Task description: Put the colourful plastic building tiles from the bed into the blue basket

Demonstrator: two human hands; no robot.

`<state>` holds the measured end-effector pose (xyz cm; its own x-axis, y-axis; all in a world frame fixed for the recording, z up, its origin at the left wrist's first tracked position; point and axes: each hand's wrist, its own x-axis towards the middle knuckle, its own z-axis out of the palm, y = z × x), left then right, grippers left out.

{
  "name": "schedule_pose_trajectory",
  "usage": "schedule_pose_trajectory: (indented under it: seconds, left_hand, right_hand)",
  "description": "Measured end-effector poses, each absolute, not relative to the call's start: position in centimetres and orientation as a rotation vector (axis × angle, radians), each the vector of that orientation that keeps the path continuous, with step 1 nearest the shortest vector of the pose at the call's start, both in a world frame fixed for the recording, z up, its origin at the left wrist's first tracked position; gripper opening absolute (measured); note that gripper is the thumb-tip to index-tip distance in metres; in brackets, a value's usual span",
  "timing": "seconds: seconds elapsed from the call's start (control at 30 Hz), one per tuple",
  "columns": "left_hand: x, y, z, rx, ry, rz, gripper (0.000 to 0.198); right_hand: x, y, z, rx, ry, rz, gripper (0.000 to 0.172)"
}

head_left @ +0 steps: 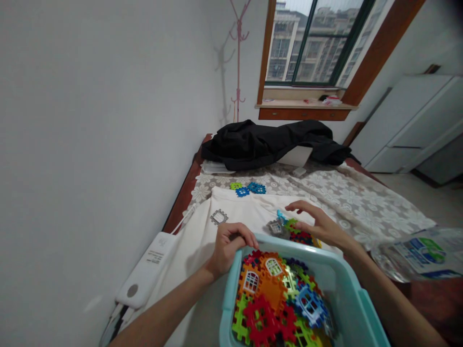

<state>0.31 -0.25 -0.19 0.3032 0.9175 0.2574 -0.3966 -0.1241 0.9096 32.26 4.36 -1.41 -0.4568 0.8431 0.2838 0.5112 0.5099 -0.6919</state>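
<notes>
A light blue plastic bin (354, 277) holds many interlocking building pieces: an orange one (272, 291), a red one (261, 319) and a blue one (311, 304) lie on top. My left hand (229, 246) is closed on the bin's far left corner. Beyond the far rim, my right hand (318, 222) is open, thumb and fingers apart, over a small heap with a grey window piece (275, 227) and a green piece (291, 225). Its fingertips are close to the heap; whether they touch it I cannot tell. Another grey piece (219, 217) lies flat on the white cloth.
Blue pieces (256, 188) and a lime piece (236, 186) lie at the white cloth's far edge. Black clothing (267, 142) covers the table's far end. A white power strip (146, 270) is at left by the wall. A clear plastic package (427, 253) is at right.
</notes>
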Motion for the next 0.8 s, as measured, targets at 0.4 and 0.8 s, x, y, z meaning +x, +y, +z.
schedule_pose_trajectory:
  seconds: [0.4, 0.8]
  left_hand:
    - [0.2, -0.3, 0.4, 1.23, 0.607, 1.212, 0.02]
    - [0.1, -0.2, 0.1, 1.252, 0.619, 1.208, 0.021]
  right_hand:
    - [30.2, 3.9, -5.9, -1.105, -2.598, 0.429, 0.066]
    - [29.7, 3.6, -5.3, -1.153, -2.614, 0.406, 0.057]
